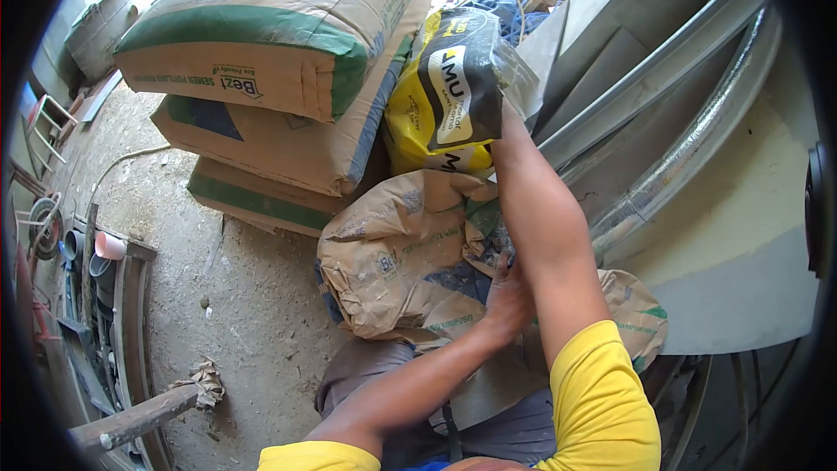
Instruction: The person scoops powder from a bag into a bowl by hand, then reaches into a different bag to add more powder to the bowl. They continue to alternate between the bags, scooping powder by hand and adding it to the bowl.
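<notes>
A crumpled brown paper cement bag (384, 266) lies in front of my knees, its upper part folded and creased. My left hand (508, 298) is closed on the bag's right side, thumb up, with some fingers hidden. Beyond it stands a yellow and black plastic mortar bag (449, 92), upright against the sacks. My right arm reaches across to this bag's right edge. Its hand is out of sight behind or inside the bag, so its fingers and anything in them are hidden.
Several full cement sacks (253, 44) are stacked at the upper left. Grey curved panels and metal channels (663, 61) lean on the right. At lower left are a wooden beam (139, 423) and plastic pipe pieces (103, 270). The floor (253, 314) is dusty.
</notes>
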The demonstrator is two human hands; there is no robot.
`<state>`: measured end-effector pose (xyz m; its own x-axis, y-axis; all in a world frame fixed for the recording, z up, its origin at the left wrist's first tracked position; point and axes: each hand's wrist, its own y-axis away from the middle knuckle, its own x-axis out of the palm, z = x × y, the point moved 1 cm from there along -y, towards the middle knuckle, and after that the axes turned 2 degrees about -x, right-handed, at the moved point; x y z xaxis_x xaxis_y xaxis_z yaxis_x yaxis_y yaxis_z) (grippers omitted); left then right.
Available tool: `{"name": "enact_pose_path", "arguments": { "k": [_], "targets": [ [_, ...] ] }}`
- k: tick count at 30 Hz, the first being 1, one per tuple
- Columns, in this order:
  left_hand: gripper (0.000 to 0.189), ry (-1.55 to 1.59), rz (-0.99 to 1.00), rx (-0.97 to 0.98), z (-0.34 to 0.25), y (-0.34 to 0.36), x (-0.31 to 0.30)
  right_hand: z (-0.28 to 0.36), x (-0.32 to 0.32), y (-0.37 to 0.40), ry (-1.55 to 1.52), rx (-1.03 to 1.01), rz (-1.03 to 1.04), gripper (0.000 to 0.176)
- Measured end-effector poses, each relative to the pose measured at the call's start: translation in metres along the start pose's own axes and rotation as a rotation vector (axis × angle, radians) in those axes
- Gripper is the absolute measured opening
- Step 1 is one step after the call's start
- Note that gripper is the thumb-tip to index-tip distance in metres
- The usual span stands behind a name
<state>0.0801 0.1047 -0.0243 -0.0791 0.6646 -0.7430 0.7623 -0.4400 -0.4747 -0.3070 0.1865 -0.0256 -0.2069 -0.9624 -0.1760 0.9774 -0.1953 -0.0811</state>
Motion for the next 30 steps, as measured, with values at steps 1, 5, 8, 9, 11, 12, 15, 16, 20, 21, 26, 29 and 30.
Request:
{"name": "enact_pose_path", "arguments": {
  "k": [1, 5, 8, 9, 11, 12, 15, 16, 20, 21, 26, 29, 30],
  "targets": [
    [0.063, -0.001, -0.006, 0.01, 0.001, -0.001, -0.001, -0.005, -0.001, -0.006, -0.046, -0.001, -0.012, 0.024],
    [0.061, 0.135, 0.077, 0.016, 0.005, -0.003, -0.007, -0.058, -0.001, -0.096, -0.429, -0.062, -0.054, 0.024],
    [0.06, 0.085, -0.025, 0.046, 0.004, -0.004, -0.01, 0.085, 0.005, 0.038, -0.908, 0.151, 0.007, 0.021],
    [0.058, 0.071, -0.008, 0.041, 0.004, -0.005, -0.011, 0.113, 0.005, 0.059, -0.975, 0.166, 0.02, 0.021],
    [0.056, 0.062, 0.013, 0.045, 0.005, -0.009, -0.017, 0.135, -0.007, 0.073, -1.039, 0.205, -0.012, 0.024],
    [0.052, 0.07, 0.062, 0.034, 0.005, -0.012, -0.022, 0.141, -0.015, 0.079, -1.106, 0.241, 0.049, 0.024],
    [0.041, 0.092, 0.047, 0.04, 0.005, -0.017, -0.026, 0.149, -0.056, 0.101, -1.104, 0.234, 0.106, 0.023],
    [0.035, 0.097, -0.028, 0.05, 0.005, -0.017, -0.024, 0.161, -0.068, 0.122, -1.146, 0.246, 0.164, 0.022],
    [0.019, 0.067, -0.011, 0.05, 0.007, -0.02, -0.026, 0.161, -0.12, 0.207, -1.284, 0.315, 0.299, 0.024],
    [0.02, 0.07, -0.001, 0.058, 0.007, -0.018, -0.027, 0.155, -0.132, 0.235, -1.352, 0.377, 0.328, 0.026],
    [0.023, 0.028, 0.017, 0.035, 0.007, -0.021, -0.029, 0.113, -0.147, 0.408, -1.393, 0.464, 0.094, 0.017],
    [0.025, 0.017, 0.017, 0.038, 0.007, -0.02, -0.029, 0.068, -0.138, 0.494, -1.352, 0.656, -0.181, 0.016],
    [0.026, 0.007, 0.016, 0.044, 0.007, -0.021, -0.029, 0.046, -0.132, 0.517, -1.329, 0.72, -0.219, 0.015]
  ]
}}
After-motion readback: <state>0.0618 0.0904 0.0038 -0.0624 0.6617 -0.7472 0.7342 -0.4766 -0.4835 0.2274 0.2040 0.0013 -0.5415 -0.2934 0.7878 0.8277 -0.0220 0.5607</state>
